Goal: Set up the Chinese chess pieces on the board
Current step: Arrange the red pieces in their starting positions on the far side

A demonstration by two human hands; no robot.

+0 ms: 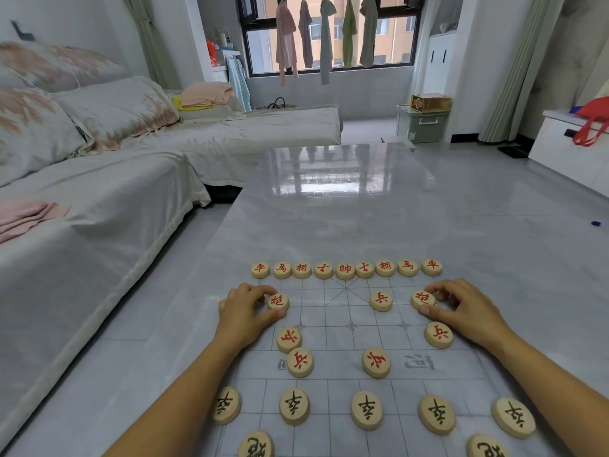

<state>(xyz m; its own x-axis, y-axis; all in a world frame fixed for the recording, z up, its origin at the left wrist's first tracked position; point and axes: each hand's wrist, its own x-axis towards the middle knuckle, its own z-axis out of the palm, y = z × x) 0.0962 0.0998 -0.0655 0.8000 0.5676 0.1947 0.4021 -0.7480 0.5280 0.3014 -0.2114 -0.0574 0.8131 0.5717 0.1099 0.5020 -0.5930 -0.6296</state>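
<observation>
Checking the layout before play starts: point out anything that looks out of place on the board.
The five red soldiers are scattered, not in one row. One sits level with the cannons; two at left bunch together; the lower of these and another lie on the river band. The far red row looks tidy.

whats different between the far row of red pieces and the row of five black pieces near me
The red row has nine pieces, the black row five. The red row's characters are red, the black row's black. The red row sits packed side by side; the black row is spread wide apart. Both are pale round discs lying face up.
</observation>
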